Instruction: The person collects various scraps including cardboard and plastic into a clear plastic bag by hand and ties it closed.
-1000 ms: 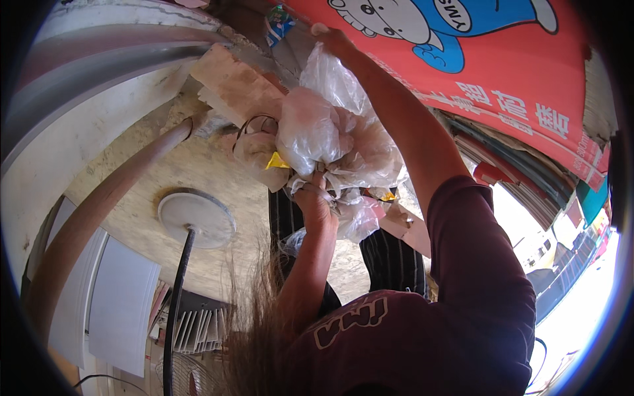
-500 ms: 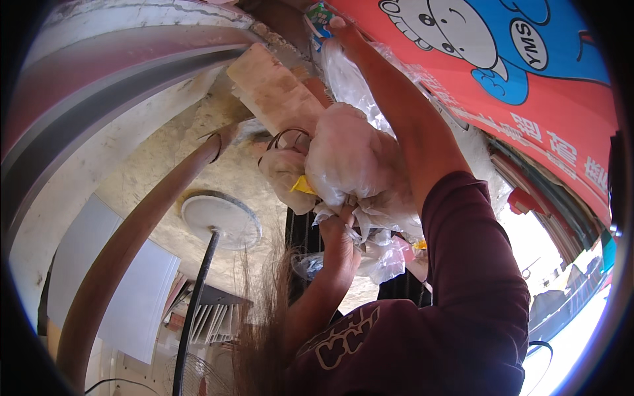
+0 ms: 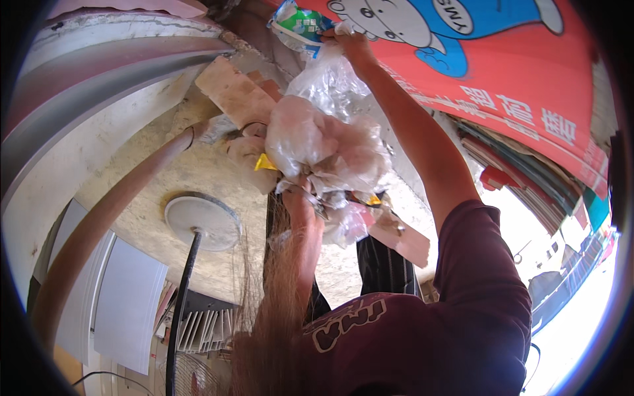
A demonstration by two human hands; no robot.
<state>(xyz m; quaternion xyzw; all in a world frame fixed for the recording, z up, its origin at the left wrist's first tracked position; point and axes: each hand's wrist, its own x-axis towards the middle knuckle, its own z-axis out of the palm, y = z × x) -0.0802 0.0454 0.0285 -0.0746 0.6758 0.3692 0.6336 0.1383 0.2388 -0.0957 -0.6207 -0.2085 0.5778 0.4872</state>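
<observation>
A bulky bundle of clear plastic bags [image 3: 304, 135] takes up the middle of the view. My left hand [image 3: 302, 204] is closed on the lower side of this bundle; its fingertips are partly hidden in the crumpled plastic. Up at the far side, my right hand [image 3: 350, 47] grips a green, blue and white plastic packet [image 3: 300, 28]. A stretch of clear film [image 3: 330, 79] hangs between that hand and the bundle. A yellow scrap [image 3: 265, 163] sticks out at the bundle's left. Pinkish plastic [image 3: 350, 223] lies just below the bags.
A brown pole [image 3: 122, 204] slants along the left. Beside it stands a round pale base [image 3: 203, 221] with a dark rod [image 3: 183, 297]. Wooden boards [image 3: 234, 89] lie beyond the bundle. A red banner [image 3: 522, 72] with a cartoon figure spans the upper right.
My right hand has shifted left with the packet, which shows more fully. My left hand and the bundle also sit further left. A light board has come into sight below the bags.
</observation>
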